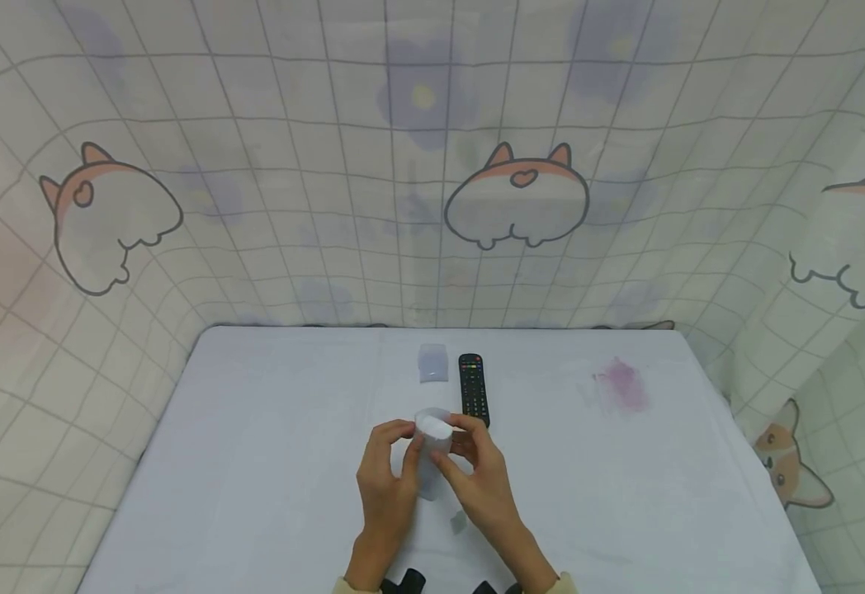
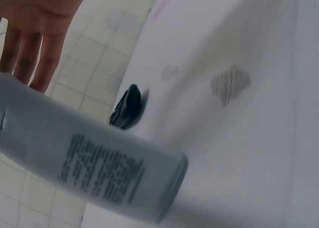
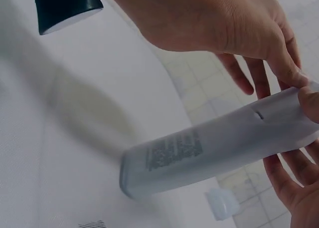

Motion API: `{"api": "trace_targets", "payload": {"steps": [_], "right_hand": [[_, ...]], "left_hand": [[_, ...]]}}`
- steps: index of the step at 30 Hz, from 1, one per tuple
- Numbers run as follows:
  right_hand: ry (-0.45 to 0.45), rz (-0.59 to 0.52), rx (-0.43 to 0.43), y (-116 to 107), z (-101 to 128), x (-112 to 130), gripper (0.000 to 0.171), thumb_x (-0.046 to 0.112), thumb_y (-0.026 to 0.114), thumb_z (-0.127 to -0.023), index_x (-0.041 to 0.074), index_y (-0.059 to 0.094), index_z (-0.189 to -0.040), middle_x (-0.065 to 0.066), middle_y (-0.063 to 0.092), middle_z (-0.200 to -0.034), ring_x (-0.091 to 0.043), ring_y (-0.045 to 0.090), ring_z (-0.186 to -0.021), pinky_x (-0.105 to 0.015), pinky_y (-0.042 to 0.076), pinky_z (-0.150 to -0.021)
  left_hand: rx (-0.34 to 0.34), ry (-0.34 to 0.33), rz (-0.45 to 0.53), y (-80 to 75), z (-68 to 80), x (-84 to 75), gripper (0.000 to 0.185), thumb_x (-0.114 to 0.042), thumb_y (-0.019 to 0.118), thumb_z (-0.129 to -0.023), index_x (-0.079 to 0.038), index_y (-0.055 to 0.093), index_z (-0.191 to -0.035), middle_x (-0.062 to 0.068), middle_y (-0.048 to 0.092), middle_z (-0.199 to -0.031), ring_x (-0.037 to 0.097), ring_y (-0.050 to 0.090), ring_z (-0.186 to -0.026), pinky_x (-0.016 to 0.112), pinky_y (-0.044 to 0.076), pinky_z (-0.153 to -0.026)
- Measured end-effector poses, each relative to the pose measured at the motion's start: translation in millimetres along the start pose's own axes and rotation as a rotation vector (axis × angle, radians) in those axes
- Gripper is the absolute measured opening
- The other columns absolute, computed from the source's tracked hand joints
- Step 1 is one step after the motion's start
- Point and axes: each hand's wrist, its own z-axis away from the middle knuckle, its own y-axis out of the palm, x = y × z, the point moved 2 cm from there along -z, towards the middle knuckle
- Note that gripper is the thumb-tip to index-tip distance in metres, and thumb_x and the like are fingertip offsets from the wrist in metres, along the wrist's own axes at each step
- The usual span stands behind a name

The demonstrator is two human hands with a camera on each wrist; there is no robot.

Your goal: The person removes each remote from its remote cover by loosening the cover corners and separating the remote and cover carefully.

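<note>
Both hands hold a white plastic bottle with small printed text over the middle of the table. My left hand grips its upper part from the left, and my right hand pinches it from the right. In the right wrist view the bottle slants down to the left; the right hand holds its upper end, and the left hand's fingers show below it. In the left wrist view the bottle crosses the lower left, under the left hand's fingers.
A black remote control lies just beyond the hands, with a small translucent cap to its left. A pink stain marks the white tablecloth at the right. A small grey scrap lies under my right wrist. Patterned cloth walls surround the table.
</note>
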Motion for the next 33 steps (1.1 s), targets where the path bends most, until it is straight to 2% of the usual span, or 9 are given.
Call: {"api": "trace_targets", "payload": {"steps": [3,7,11,18,25,28,33], "right_hand": [[0.015,0.008,-0.011,0.9,-0.7,-1.1,0.052,0.003,0.08,-0.089,0.01,0.055,-0.134,-0.01,0.065,-0.135,-0.017,0.068,-0.119,-0.03,0.059,-0.096],[0.012,0.015,-0.015,3.0,-1.8,-3.8,0.051,0.005,0.08,-0.09,0.013,0.054,-0.134,-0.01,0.067,-0.131,-0.02,0.072,-0.114,-0.033,0.06,-0.095],[0.004,0.013,-0.017,3.8,-2.4,-5.1,0.052,0.007,0.08,-0.091,0.013,0.054,-0.135,-0.011,0.067,-0.13,-0.024,0.076,-0.106,-0.033,0.061,-0.093],[-0.037,0.02,0.002,0.4,-2.9,-7.6,0.05,0.005,0.079,-0.092,0.011,0.053,-0.135,-0.014,0.066,-0.129,-0.02,0.074,-0.107,-0.03,0.062,-0.09],[-0.037,0.019,0.064,-4.6,-3.3,-5.1,0.05,0.006,0.078,-0.093,0.01,0.051,-0.135,-0.014,0.065,-0.13,-0.013,0.072,-0.106,-0.028,0.061,-0.091],[-0.043,0.02,0.088,-5.9,-2.2,-3.6,0.049,0.008,0.077,-0.094,0.011,0.051,-0.136,-0.014,0.065,-0.13,-0.013,0.071,-0.106,-0.029,0.061,-0.092],[-0.062,0.028,0.105,-7.5,0.0,-1.7,0.049,0.009,0.076,-0.095,0.011,0.051,-0.136,-0.013,0.065,-0.13,-0.013,0.071,-0.109,-0.03,0.061,-0.092]], "left_hand": [[0.003,0.089,-0.054,-1.9,-4.6,2.2,0.015,-0.011,0.071,-0.099,0.001,0.07,-0.108,0.01,0.073,-0.109,0.026,0.07,-0.096,0.022,0.053,-0.088],[-0.014,0.214,-0.15,-2.3,-10.5,3.6,0.021,-0.018,0.064,-0.105,0.002,0.071,-0.101,0.011,0.074,-0.104,0.027,0.069,-0.089,0.032,0.054,-0.077],[-0.044,0.322,-0.23,-1.2,-15.4,2.9,0.021,-0.015,0.064,-0.104,0.003,0.071,-0.096,0.012,0.075,-0.1,0.027,0.07,-0.082,0.035,0.055,-0.07],[-0.091,0.456,-0.322,-1.2,-23.5,2.8,0.019,-0.012,0.062,-0.101,0.003,0.069,-0.092,0.011,0.076,-0.093,0.024,0.069,-0.073,0.035,0.054,-0.063],[-0.088,0.496,-0.362,-5.0,-30.9,5.5,0.018,-0.009,0.058,-0.101,0.002,0.067,-0.09,0.009,0.074,-0.09,0.022,0.068,-0.071,0.035,0.054,-0.063],[-0.075,0.481,-0.36,-6.5,-32.4,6.4,0.019,-0.009,0.057,-0.102,0.002,0.066,-0.091,0.009,0.074,-0.091,0.022,0.068,-0.072,0.035,0.055,-0.063],[-0.035,0.438,-0.366,-8.1,-32.9,5.9,0.019,-0.012,0.058,-0.103,0.001,0.066,-0.092,0.008,0.074,-0.093,0.018,0.066,-0.064,0.027,0.054,-0.054]]}}
